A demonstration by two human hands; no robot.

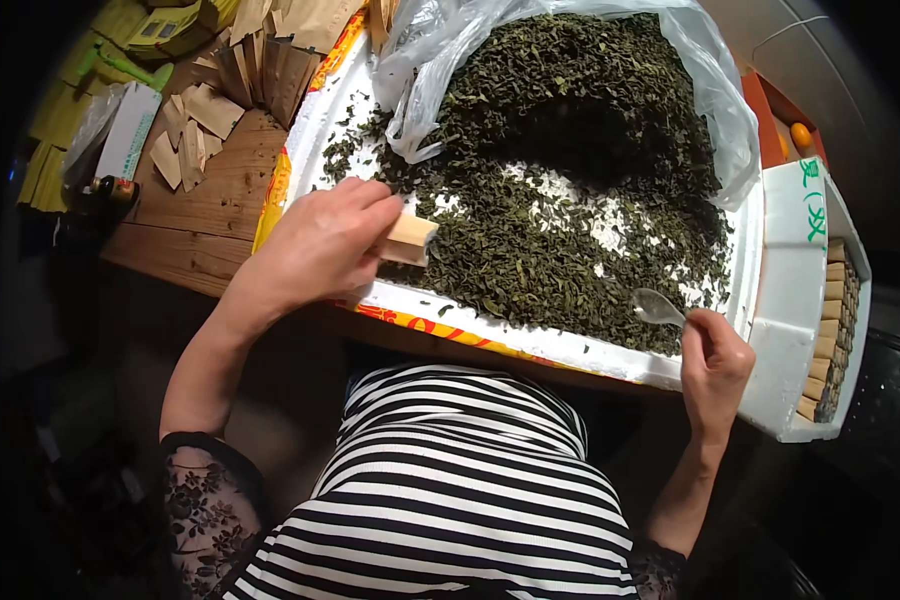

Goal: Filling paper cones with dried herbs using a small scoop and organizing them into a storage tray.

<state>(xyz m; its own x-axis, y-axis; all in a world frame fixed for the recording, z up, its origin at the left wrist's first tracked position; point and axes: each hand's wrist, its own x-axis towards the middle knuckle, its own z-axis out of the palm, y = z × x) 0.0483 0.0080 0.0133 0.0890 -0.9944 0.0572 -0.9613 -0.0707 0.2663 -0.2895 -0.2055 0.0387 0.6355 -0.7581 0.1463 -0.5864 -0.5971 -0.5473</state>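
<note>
My left hand (332,235) is closed on a small tan paper packet (408,240), its open end pointing right over the dark dried leaves (515,265). At the right of the white foam tray (610,362), my right hand (716,365) pinches the handle of a small clear spoon (656,306). The spoon's bowl lies at the near right part of the leaves and looks about bare. A taller heap of leaves (580,65) rises at the back, partly wrapped by a clear plastic bag (708,95).
Flat tan paper packets (210,108) lie on the wooden table (170,245) at the left. Beyond them are yellow-green packages (170,28) and a white box (128,133). A white foam box (785,300) at the right holds rows of filled packets (828,345). Orange fruit (800,135) sits behind it.
</note>
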